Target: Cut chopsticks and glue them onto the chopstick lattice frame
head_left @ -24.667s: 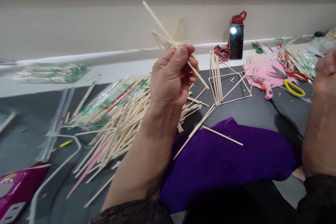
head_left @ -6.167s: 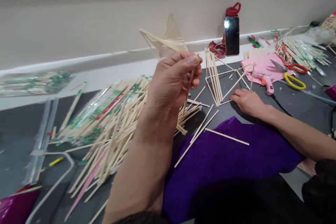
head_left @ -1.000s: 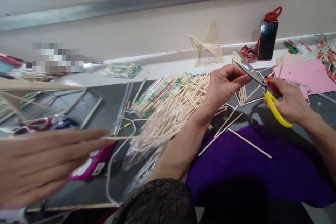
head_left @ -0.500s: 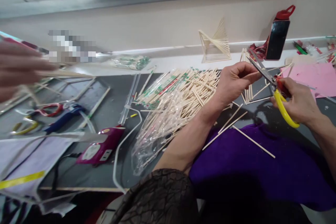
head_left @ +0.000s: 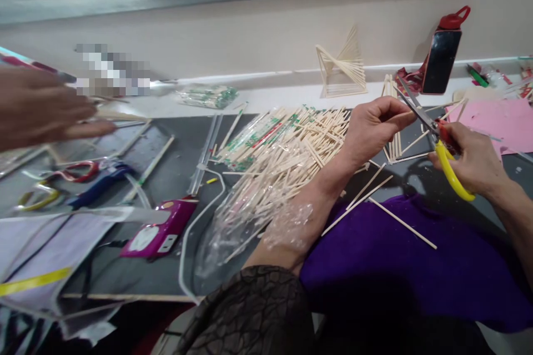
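Note:
My right hand (head_left: 472,158) is closed around yellow-handled scissors (head_left: 452,177), whose blades point up and to the left, slightly apart. Close to the blades, my left hand (head_left: 375,127) has thumb and fingers pinched together; whatever lies between them is too small to make out. Behind both hands stands a frame of glued wooden sticks (head_left: 391,147). A large pile of wooden chopsticks (head_left: 322,138) spreads to the left of my left hand, partly under clear plastic wrappers (head_left: 233,233). Loose sticks (head_left: 402,222) lie on purple cloth (head_left: 416,277) below my hands.
A finished-looking stick model (head_left: 343,69) stands by the wall, left of a red-lidded bottle (head_left: 452,19) with a phone (head_left: 442,61) against it. Pink paper (head_left: 499,122) lies right. A magenta power adapter (head_left: 160,233), a blue glue gun (head_left: 97,188) and another person's hand (head_left: 45,108) are left.
The other person's hand at the left has come further into view, its fingers now reaching right. Clear plastic now shows over my left forearm. My hands and the scissors have barely moved.

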`<state>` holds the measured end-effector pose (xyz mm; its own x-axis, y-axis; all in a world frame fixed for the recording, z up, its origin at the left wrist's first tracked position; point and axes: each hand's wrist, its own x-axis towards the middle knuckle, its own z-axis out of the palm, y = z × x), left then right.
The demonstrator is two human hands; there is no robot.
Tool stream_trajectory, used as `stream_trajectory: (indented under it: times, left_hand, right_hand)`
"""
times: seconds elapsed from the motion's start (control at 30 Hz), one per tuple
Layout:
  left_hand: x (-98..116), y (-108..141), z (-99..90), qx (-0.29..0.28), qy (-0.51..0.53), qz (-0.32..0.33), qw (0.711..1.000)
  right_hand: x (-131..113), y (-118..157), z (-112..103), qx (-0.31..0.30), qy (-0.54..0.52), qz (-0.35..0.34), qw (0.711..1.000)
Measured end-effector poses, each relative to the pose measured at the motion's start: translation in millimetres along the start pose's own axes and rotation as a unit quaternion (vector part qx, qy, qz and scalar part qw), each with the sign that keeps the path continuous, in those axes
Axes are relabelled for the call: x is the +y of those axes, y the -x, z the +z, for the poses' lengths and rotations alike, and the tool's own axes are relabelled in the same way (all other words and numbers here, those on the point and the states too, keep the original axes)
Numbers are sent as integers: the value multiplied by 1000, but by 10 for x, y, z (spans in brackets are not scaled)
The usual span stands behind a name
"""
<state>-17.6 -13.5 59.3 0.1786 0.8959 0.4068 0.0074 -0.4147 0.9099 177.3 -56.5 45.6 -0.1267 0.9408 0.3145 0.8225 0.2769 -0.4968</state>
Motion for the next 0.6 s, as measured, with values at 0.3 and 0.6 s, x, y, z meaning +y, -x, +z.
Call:
stream_trajectory:
  times: [0.3, 0.6]
  left_hand:
    - [-69, -15, -9, -6, -7, 48, 999]
    - [-61, 16, -19, -7, -23, 75, 997]
  right_hand:
    - [-9, -17, 30, 14, -6, -8, 1000]
    - [10, -5, 26, 1, -6, -28, 1000]
